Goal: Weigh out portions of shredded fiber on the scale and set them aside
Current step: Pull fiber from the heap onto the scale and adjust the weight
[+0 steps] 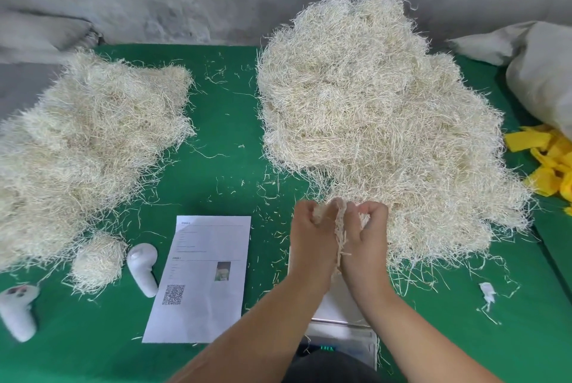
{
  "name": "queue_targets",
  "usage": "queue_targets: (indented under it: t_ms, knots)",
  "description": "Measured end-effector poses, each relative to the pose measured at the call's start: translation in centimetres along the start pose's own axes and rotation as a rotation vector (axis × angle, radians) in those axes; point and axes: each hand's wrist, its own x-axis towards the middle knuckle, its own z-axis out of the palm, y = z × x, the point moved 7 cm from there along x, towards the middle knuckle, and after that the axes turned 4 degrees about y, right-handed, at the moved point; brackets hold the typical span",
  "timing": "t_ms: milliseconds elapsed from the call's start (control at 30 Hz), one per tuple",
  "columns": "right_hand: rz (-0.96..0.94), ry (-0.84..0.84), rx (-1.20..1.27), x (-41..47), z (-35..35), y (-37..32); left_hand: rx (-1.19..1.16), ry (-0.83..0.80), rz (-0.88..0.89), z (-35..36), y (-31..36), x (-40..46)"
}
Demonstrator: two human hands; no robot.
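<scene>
A big heap of pale shredded fiber (371, 110) covers the right half of the green table (223, 141). At its near edge my left hand (309, 234) and my right hand (365, 234) are curled side by side around a small tuft of fiber (340, 227), strands hanging down between them. Under my wrists lies the white scale (340, 305), mostly hidden by my forearms, its lit display (326, 348) at the near end. On the left lies a second wide heap of fiber (83, 147), and a small separate ball of fiber (97, 262) in front of it.
A printed sheet with a QR code (201, 277) lies left of the scale. Two white handheld controllers (143, 268) (17, 311) lie near the front left. Yellow strips (548, 159) and a grey sack (541, 69) occupy the right edge. A grey wall stands behind.
</scene>
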Motion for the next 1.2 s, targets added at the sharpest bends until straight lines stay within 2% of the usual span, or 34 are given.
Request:
queue_targets:
  t_ms: [67, 133, 200, 300, 400, 467, 500, 600, 667, 733, 833, 967, 1033, 1100, 1200]
  knots:
    - [-0.109, 0.047, -0.111, 0.0, -0.5, -0.9, -0.039, -0.121, -0.081, 0.8, -1.0, -1.3]
    - [-0.115, -0.035, -0.166, 0.2, 0.3, -0.8, -0.095, -0.173, -0.085, 1.5, -1.6, -1.9]
    - [0.002, -0.141, -0.023, -0.1, 0.7, -0.5, -0.143, -0.141, -0.040, 1.4, -0.8, -1.8]
    - [-0.005, -0.087, 0.044, 0.0, 0.2, -0.9, -0.316, -0.088, -0.098, 0.4, 0.0, -0.5]
    - [0.111, -0.093, 0.025, 0.8, 0.9, 0.2, -0.190, -0.103, -0.176, 0.9, -0.4, 0.0]
    - [0.135, -0.068, -0.014, 1.2, 0.8, 0.7, -0.004, -0.004, -0.121, 0.4, -0.5, 0.2]
    - [0.114, -0.057, -0.051, 1.3, 0.8, 0.5, -0.002, 0.041, -0.075, 0.0, -0.2, 0.1]
    - [0.099, -0.094, -0.128, 1.6, 0.5, 0.4, -0.110, -0.091, -0.003, 0.7, 0.6, -0.6]
    - [0.163, -0.165, -0.033, 2.2, 0.3, 0.1, -0.150, -0.138, -0.048, 0.0, 1.1, -0.1]
    - [0.346, -0.240, 0.135, 2.6, 0.0, 0.3, -0.222, -0.186, -0.142, -0.9, 1.4, 1.1]
    - [0.453, -0.197, 0.335, 2.8, -0.1, -0.5, -0.342, -0.188, -0.147, -1.0, 2.5, 1.5]
    - [0.125, -0.140, 0.130, 1.5, 1.5, -3.2, -0.350, -0.192, -0.070, 1.2, 2.3, 0.3]
    - [0.005, -0.169, 0.153, 0.2, 2.3, -4.1, -0.355, -0.194, -0.092, 1.8, 2.0, 0.3]
    - [-0.042, -0.155, 0.126, -0.5, 2.7, -4.3, -0.445, -0.224, -0.209, 2.2, 1.8, -0.1]
    - [-0.106, -0.137, 0.005, 0.7, 2.5, -4.5, -0.625, -0.444, -0.467, 3.2, 1.5, -1.9]
